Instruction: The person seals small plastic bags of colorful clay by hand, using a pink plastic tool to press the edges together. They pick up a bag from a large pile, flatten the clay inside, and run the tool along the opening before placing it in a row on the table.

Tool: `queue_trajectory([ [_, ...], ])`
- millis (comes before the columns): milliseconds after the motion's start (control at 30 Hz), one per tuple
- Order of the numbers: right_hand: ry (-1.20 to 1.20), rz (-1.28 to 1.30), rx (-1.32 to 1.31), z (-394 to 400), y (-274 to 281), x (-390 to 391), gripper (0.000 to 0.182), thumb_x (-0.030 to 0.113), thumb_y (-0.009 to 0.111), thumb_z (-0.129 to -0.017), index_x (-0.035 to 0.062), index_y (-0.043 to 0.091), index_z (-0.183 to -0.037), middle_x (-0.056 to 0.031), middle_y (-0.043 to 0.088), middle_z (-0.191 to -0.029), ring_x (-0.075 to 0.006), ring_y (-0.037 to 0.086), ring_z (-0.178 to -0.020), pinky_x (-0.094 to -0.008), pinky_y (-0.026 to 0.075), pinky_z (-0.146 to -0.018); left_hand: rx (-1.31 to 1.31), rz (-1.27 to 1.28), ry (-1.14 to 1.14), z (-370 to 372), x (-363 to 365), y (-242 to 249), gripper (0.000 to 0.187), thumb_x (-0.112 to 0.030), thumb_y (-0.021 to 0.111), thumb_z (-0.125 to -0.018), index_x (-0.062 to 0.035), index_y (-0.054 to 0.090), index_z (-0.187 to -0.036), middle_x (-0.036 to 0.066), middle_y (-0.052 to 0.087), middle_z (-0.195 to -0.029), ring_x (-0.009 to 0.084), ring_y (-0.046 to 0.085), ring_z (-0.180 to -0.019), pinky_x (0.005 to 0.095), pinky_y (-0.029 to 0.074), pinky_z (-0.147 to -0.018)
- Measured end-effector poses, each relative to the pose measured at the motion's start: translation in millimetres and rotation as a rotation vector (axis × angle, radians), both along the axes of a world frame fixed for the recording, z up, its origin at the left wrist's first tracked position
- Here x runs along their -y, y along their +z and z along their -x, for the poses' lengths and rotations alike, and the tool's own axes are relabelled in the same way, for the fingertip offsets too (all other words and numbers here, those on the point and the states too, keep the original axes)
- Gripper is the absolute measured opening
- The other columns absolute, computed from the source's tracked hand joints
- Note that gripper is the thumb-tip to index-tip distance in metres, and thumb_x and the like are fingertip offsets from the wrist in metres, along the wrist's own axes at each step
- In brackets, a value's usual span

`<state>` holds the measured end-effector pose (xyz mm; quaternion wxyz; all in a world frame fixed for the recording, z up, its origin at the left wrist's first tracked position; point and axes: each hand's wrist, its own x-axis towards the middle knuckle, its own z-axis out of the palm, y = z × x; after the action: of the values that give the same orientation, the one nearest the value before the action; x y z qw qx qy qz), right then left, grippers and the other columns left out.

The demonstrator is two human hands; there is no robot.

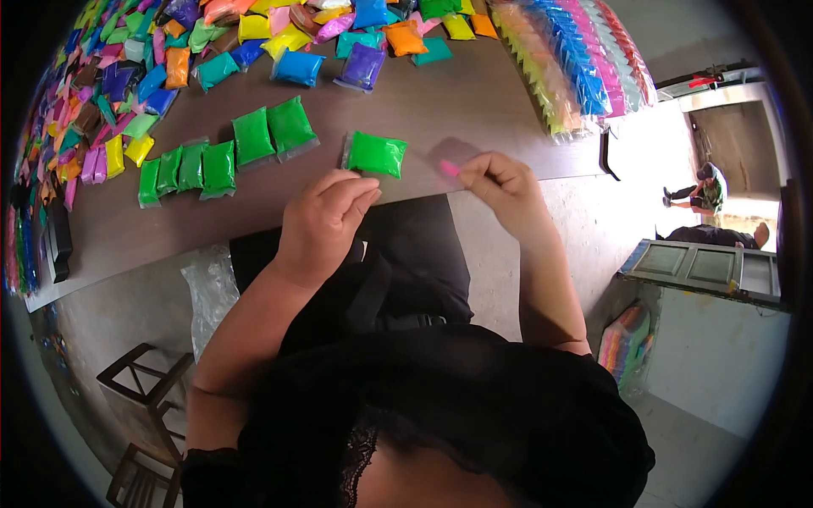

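Note:
My left hand is closed, thumb and fingertips pressed together at the table's front edge. Whatever it may hold is hidden. Just beyond its fingertips a bright green packet in clear plastic lies flat on the table. My right hand pinches a small pink piece, blurred, between thumb and fingers, to the right of that packet. Farther left lies a slanted row of several green packets, among them a larger one at its right end and a small one at its left end.
Many coloured packets, such as a purple one, cover the back and left of the brown table. Long strips of packets lie at the back right. Below left stand a wooden stool and a plastic bag. Another person is by the doorway.

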<state>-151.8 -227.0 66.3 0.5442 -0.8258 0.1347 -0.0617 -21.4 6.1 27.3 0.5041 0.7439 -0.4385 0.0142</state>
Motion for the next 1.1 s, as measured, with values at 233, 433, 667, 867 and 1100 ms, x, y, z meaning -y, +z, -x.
queue_trajectory([
  [233, -0.172, 0.154, 0.085, -40.5, -22.0, -13.2, 0.012, 0.011, 0.069, -0.092, 0.0007, 0.068, -0.098, -0.0045, 0.064, -0.084, -0.0136, 0.059, -0.077, -0.0277, 0.047, -0.069, 0.408, -0.244, -0.008, -9.2, 26.4, -13.6, 0.041, -0.014, 0.074, -0.082, -0.0061, 0.064, -0.122, 0.011, 0.057, -0.123, 0.0314, 0.056, -0.113, 0.0429, 0.048, -0.097],
  [433, -0.199, 0.352, 0.12, -58.0, -31.5, -15.5, 0.013, 0.015, 0.07, -0.088, 0.0048, 0.07, -0.096, -0.0122, 0.066, -0.09, -0.0309, 0.064, -0.085, -0.038, 0.051, -0.075, 0.497, -0.199, -0.244, -35.0, 21.9, -1.7, 0.037, -0.017, 0.077, -0.079, -0.007, 0.067, -0.113, 0.01, 0.058, -0.121, 0.0297, 0.056, -0.115, 0.0425, 0.048, -0.1],
  [667, -0.125, 0.501, 0.124, -51.6, -29.2, -20.8, 0.012, 0.018, 0.07, -0.087, 0.0088, 0.072, -0.093, -0.0078, 0.068, -0.092, -0.03, 0.066, -0.087, -0.0396, 0.053, -0.072, 0.513, -0.166, -0.127, -18.4, 25.7, -21.4, 0.036, -0.013, 0.079, -0.076, -0.0038, 0.068, -0.109, 0.007, 0.06, -0.118, 0.0254, 0.055, -0.115, 0.0378, 0.051, -0.097],
  [867, -0.113, 0.898, 0.203, -50.6, -39.2, -30.8, 0.006, 0.016, 0.076, -0.082, 0.013, 0.073, -0.087, -0.004, 0.067, -0.087, -0.0251, 0.067, -0.073, -0.0359, 0.055, -0.061, 0.515, -0.162, -0.134, -17.9, 26.9, -15.8, 0.037, -0.012, 0.077, -0.078, -0.0028, 0.067, -0.113, 0.007, 0.06, -0.118, 0.0251, 0.056, -0.114, 0.0382, 0.051, -0.097],
  [1100, -0.087, 0.891, 0.284, -48.8, -39.4, -29.6, 0.005, 0.02, 0.072, -0.084, 0.0146, 0.07, -0.083, -0.0014, 0.064, -0.086, -0.0255, 0.066, -0.068, -0.0383, 0.053, -0.056, 0.529, -0.185, -0.128, -20.1, 26.7, -17.0, 0.034, -0.016, 0.074, -0.082, -0.0042, 0.067, -0.112, 0.006, 0.06, -0.118, 0.0233, 0.054, -0.116, 0.0381, 0.047, -0.101],
])
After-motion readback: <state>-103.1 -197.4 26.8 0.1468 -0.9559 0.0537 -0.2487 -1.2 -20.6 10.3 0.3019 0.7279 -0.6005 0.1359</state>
